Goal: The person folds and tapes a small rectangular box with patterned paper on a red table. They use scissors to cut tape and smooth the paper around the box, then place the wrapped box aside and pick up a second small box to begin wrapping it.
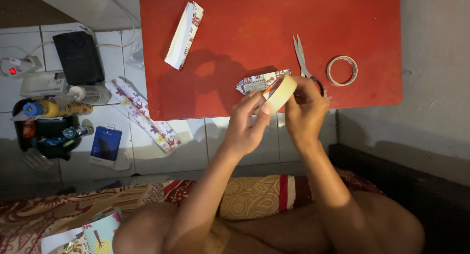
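**Tape Roll Held in Both Hands Above Table Edge**

Head view: The left hand (247, 124) and right hand (304, 109) jointly grip a roll of cream masking tape (280, 93), held just above the near edge of the red table (342, 19). Left fingers are curled, thumb and forefinger pinching at the roll's rim; right fingers wrap its far side. Judged step: locating or peeling the free tape end. The next move calls for a steady roll and a nail-tip lift — gently, to avoid tearing. A small folded patterned paper (257, 81) lies directly behind the roll. Scissors (303, 58) and a thinner tape ring (342, 70) rest nearby; a folded paper strip (184, 34) lies well apart.
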